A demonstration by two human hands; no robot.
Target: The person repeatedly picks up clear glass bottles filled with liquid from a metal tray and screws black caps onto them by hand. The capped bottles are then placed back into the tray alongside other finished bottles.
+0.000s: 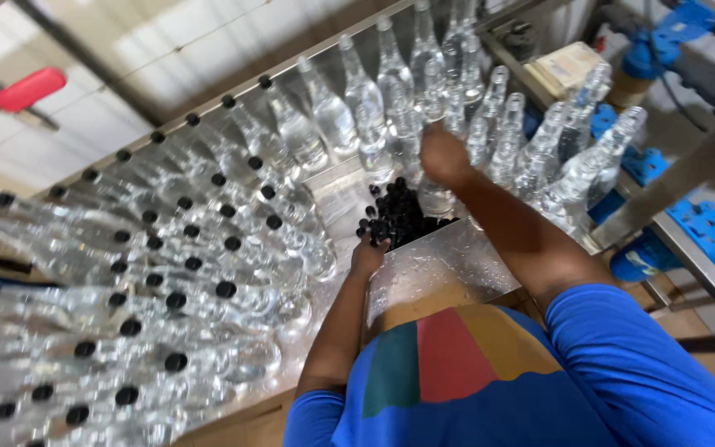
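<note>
To my left I see a crowd of clear glass bottles with black caps standing packed together on the wet metal desk. Farther back, a row of uncapped clear bottles lines the rail. A red handle sticks out at the upper left. On the right I make out blue fittings under a grey metal bar, and a worn cardboard box near the top

Head cam, steep down-look, close over metal table (tilted), single view
</note>
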